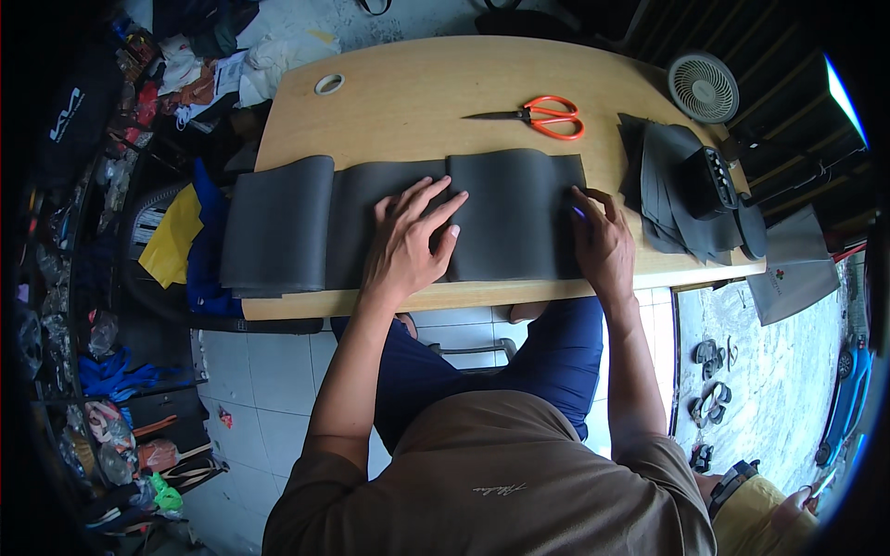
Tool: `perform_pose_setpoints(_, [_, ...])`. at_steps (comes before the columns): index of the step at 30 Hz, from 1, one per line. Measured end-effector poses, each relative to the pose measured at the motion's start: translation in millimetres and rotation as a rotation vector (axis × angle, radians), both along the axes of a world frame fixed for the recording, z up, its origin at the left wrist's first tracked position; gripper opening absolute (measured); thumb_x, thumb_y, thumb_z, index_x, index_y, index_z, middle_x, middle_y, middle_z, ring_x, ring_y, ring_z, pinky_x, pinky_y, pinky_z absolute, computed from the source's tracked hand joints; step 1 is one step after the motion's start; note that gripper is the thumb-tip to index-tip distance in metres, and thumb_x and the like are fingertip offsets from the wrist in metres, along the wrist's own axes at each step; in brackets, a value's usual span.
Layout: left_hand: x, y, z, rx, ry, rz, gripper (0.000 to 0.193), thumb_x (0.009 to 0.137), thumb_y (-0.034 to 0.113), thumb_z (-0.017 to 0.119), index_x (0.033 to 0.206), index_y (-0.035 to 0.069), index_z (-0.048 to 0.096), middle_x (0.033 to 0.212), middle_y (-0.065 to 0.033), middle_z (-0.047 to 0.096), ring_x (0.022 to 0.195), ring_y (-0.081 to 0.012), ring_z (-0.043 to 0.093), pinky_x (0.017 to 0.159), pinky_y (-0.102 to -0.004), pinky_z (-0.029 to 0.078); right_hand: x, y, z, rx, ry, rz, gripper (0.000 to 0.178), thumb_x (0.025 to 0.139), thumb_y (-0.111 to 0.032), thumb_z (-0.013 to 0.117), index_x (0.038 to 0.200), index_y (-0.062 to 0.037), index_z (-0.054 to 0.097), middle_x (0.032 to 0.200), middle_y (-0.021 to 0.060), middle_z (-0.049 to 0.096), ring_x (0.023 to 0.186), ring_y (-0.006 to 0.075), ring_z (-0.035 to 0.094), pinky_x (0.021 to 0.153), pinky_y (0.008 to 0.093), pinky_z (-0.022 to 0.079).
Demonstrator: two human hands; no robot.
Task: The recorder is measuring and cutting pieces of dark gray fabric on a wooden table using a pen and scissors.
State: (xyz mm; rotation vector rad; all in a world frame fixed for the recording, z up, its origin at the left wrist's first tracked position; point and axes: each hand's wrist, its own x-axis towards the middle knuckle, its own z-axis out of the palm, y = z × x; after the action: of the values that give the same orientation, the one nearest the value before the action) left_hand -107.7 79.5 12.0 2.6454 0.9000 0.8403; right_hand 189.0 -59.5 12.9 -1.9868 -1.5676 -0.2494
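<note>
Along the near edge of the wooden table lies a long strip of dark grey sheet material (pixel 357 222), its kind unclear. A thicker folded stack (pixel 276 222) forms its left end, and a separate-looking panel (pixel 510 218) covers its right part. My left hand (pixel 414 236) lies on the strip with fingers spread, fingertips at the panel's left edge. At the panel's right edge rests my right hand (pixel 607 243), fingers curled. A small violet thing (pixel 579 212) shows at these fingers; its kind is too small to tell.
Orange-handled scissors (pixel 547 117) and a tape roll (pixel 329 84) lie farther back on the table (pixel 417 83). To the right are more dark sheets (pixel 663 176), with a black box (pixel 707 183) on them, and a small fan (pixel 704 87). A cluttered shelf (pixel 102 389) stands left.
</note>
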Motion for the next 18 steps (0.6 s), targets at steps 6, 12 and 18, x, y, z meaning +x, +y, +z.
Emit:
perform_pose_setpoints(6, [-1.0,-0.4,1.6,-0.004,0.027,0.009,0.047,0.104,0.02,0.068,0.15,0.023,0.077,0.164,-0.0057,0.064,0.154,-0.0292,0.056,0.125,-0.0532,0.034,0.7,-0.4,1.3,-0.01,-0.019,0.028,0.047,0.1,-0.008,0.074,0.145,-0.0161,0.075,0.137,0.0085,0.073,0.109,0.0387,0.074,0.098,0.0484,0.06])
perform_pose_setpoints(12, [-1.8,-0.8,2.7,0.042,0.065,0.01,0.049,0.101,0.014,0.067,0.147,0.025,0.079,0.165,-0.0034,0.065,0.154,-0.029,0.056,0.125,-0.0528,0.034,-2.3,-0.5,1.6,-0.028,-0.064,0.013,0.049,0.098,-0.007,0.074,0.146,-0.0168,0.075,0.146,0.0095,0.07,0.111,0.0396,0.072,0.097,0.0483,0.061])
perform_pose_setpoints(18, [-2.1,-1.3,4.4,0.035,0.072,0.014,0.051,0.1,0.014,0.066,0.149,0.025,0.078,0.166,-0.003,0.065,0.154,-0.0298,0.056,0.126,-0.0516,0.033,-4.2,-1.1,7.9,-0.064,-0.121,0.034,0.047,0.1,-0.014,0.077,0.147,-0.0173,0.074,0.154,0.0094,0.066,0.112,0.0384,0.071,0.091,0.0459,0.063])
